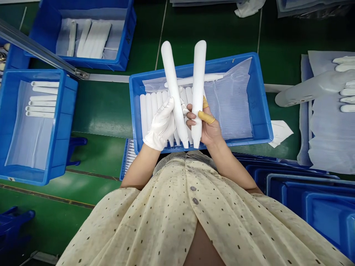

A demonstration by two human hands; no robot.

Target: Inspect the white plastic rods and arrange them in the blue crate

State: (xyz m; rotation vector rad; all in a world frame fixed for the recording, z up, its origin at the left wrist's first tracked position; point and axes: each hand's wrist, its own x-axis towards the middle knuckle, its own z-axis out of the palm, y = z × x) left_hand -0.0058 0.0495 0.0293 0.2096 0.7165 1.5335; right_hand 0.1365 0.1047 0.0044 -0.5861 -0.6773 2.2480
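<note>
Green-painted work surface (102, 111) spreads under my remote view, with blue plastic bins set around it. At the centre, just beyond the wearer's dotted cream shirt (166, 221), sits a blue bin (227, 59) lined with a clear plastic sheet (230, 107). Toward its left end lies a row of white rods (151, 111), side by side, and a single rod (213, 77) rests crosswise near the far edge. Several rods lie in the bin and two are out of it, raised above its near edge (the hands hide part of the row, so I cannot count it).

The left hand (161, 125), in a white glove, has its fingers closed around the lower part of a smooth, white, tapered rod (173, 88). The right hand (206, 127), bare but for yellow finger cots (205, 117), is curled around a matching rod (199, 85). Each has a rounded far end and a narrower near end, and the two stand apart, not touching.

Beyond them, an upper bin (129, 37) and a left bin (73, 96) hold more white pieces, and pale bars (346, 88) lie at the right edge of my view.
</note>
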